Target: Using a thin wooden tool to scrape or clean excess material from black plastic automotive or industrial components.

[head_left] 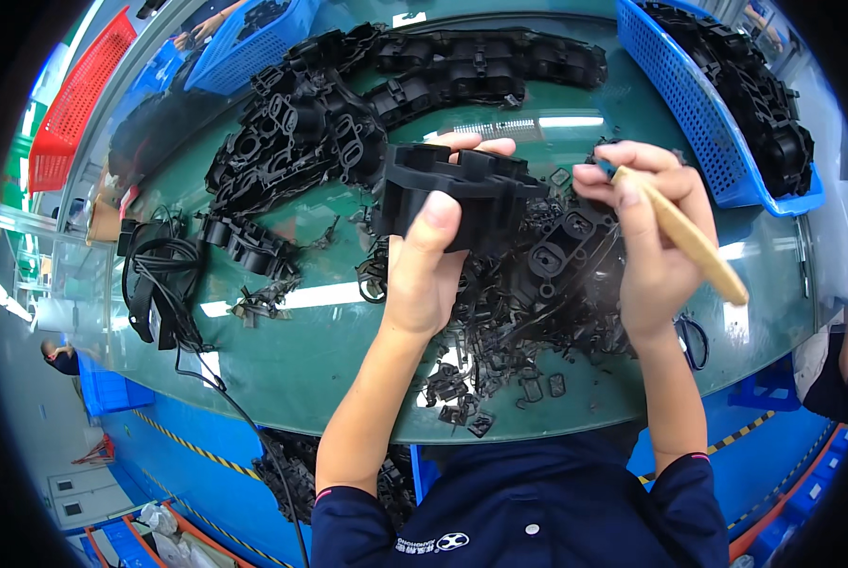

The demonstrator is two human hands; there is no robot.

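Note:
My left hand (pixel 426 270) is closed around a black moulded plastic part (pixel 466 201), thumb on its near side and fingertips showing over its top. The part is raised above the table. To its right, my right hand (pixel 660 256) grips a hand tool with a tan, wooden-looking handle (pixel 698 251); the handle slants down to the right. The tool's working end is mostly hidden by my fingers, and I cannot tell its kind. It is apart from the black part. Beneath both hands lie black plastic scraps (pixel 499 350) and another black part with oval openings (pixel 566 248).
Several black moulded parts (pixel 291 133) are heaped at the back left of the green table (pixel 329 355). A blue basket (pixel 694 114) of similar parts stands at the right. Coiled black cable (pixel 163 275) lies at the left; blue-handled scissors or pliers (pixel 695 343) lie by my right forearm.

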